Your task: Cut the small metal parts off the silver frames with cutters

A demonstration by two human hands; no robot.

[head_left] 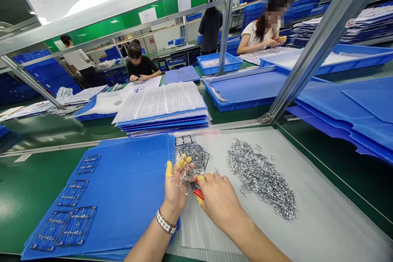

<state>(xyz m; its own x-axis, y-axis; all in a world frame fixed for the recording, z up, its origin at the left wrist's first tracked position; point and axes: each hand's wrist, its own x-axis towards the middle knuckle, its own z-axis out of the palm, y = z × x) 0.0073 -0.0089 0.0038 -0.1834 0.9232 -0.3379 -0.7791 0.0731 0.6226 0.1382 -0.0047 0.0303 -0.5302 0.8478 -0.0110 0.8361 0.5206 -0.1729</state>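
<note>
Green table (pixel 18 196) right across, blue sheets (pixel 129 184) at nine o'clock with four dark frames (pixel 76 225) lying flat. Small silvery parts (pixel 264 180) spread in a heap at three o'clock on clear sheets (pixel 322 208). And here's the right hand (pixel 217 196), knuckles up, closed round a red tool (pixel 199 193)! The left hand (pixel 176 188), half open, palm up, thumb apart, has the metal frame (pixel 183 190) tilted across its curled fingers. Just beyond, at twelve o'clock, a tangle (pixel 199 155) of similar frames.
</note>
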